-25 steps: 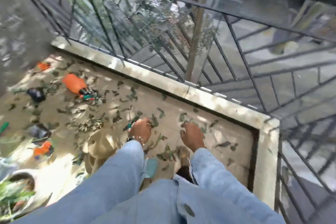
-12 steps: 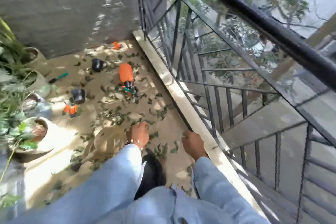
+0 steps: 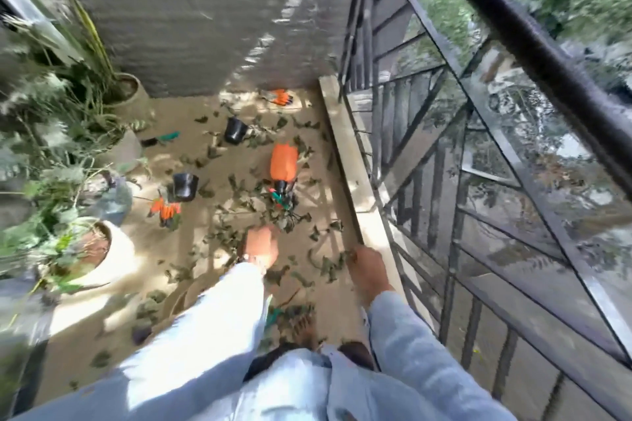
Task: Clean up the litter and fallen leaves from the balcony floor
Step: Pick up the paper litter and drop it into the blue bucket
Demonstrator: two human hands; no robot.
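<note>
Dry fallen leaves point(image 3: 263, 208) lie scattered over the tan balcony floor point(image 3: 191, 236). Among them are an orange spray bottle point(image 3: 284, 164) on its side, two small black pots point(image 3: 235, 130) point(image 3: 185, 185), two orange gloves point(image 3: 166, 210) point(image 3: 282, 97) and a green-handled tool point(image 3: 167, 137). My left hand point(image 3: 261, 246) reaches down over the leaves just below the bottle. My right hand point(image 3: 367, 273) hangs beside the stone curb point(image 3: 345, 154), at a clump of leaves point(image 3: 326, 267). Motion blur hides both hands' fingers.
Potted plants point(image 3: 51, 154) and a white pot point(image 3: 116, 253) crowd the left side. A grey wall point(image 3: 212, 17) closes the far end. The black metal railing point(image 3: 513, 27) runs along the right above the curb. My bare foot point(image 3: 304, 328) stands on leaves.
My view has swung left from the balcony corner to its far end. Both arms have stretched further forward and down over the leaves.
</note>
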